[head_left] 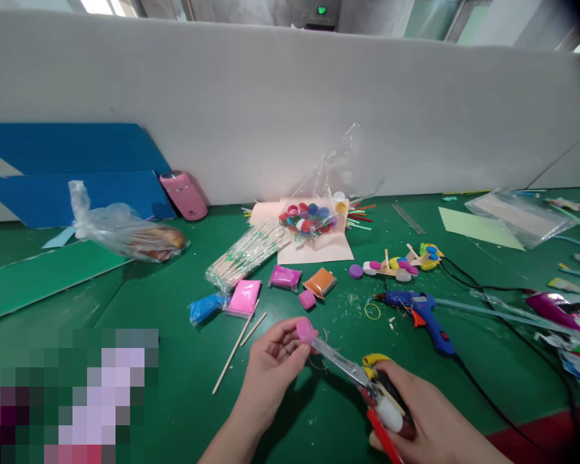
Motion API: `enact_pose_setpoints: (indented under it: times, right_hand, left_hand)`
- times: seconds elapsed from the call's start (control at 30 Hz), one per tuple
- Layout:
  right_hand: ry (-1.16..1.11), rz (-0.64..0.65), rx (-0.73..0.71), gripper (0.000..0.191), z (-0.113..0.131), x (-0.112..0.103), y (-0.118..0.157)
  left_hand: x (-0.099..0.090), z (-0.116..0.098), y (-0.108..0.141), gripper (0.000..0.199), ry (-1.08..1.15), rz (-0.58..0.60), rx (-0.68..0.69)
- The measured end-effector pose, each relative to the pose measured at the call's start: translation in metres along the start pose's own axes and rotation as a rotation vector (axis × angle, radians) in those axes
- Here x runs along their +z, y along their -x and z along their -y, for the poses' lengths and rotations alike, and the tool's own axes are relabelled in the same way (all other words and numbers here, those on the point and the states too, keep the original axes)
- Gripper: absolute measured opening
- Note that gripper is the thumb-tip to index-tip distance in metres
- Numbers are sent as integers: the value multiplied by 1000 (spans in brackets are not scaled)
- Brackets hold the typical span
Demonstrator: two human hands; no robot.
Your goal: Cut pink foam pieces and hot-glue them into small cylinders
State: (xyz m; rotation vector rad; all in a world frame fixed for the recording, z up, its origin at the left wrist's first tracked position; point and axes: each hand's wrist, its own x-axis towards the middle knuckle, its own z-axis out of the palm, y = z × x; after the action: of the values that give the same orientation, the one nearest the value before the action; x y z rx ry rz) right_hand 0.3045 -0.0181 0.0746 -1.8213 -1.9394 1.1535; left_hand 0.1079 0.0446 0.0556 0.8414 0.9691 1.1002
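Observation:
My left hand (279, 357) pinches a small pink bottle cap (305, 330) between thumb and fingers, above the green table. My right hand (415, 406) is wrapped round scissors (348, 368) with silver blades and yellow and red handles. Their blade tips meet the edge of the pink cap; whether they bite into it I cannot tell. Thin pale strands hang by the blades. A second pink cap (307, 299) lies just beyond my left hand, beside an orange clay packet (320, 282) and a purple clay packet (285, 278). Two thin wooden sticks (239, 348) rest left of that hand.
A blue glue gun (423, 312) with a trailing cord lies at the right, near a row of joined caps and sticks (401, 263). Behind are bagged sticks (246, 254), a bag of coloured caps (309, 222) and a pink flask (184, 196). A white partition (270, 103) closes the back.

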Motion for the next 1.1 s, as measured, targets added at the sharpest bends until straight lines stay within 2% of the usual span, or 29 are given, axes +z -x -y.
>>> enact_pose_setpoints:
  times: [0.33,0.5,0.7,0.97,1.1]
  right_hand:
    - [6,56,-17,21,-5,-7,2]
    - [-15,90,-21,22,-5,-10,3]
    - [96,75,-72,15,-8,-10,3]
    - [348,52,-63,27,-9,-2,0]
    - [363,49,-74,21,-10,4,-1]
  left_hand:
    - [-2,-2,-2,25,-20,36,-7]
    - [0,-7,-1,26,-35,4,-9]
    - [-1,-11,1,25,-92,43,-21]
    - [-2,-12,0,21,-133,114,-19]
    - [0,-13,2,21,-127,127,-31]
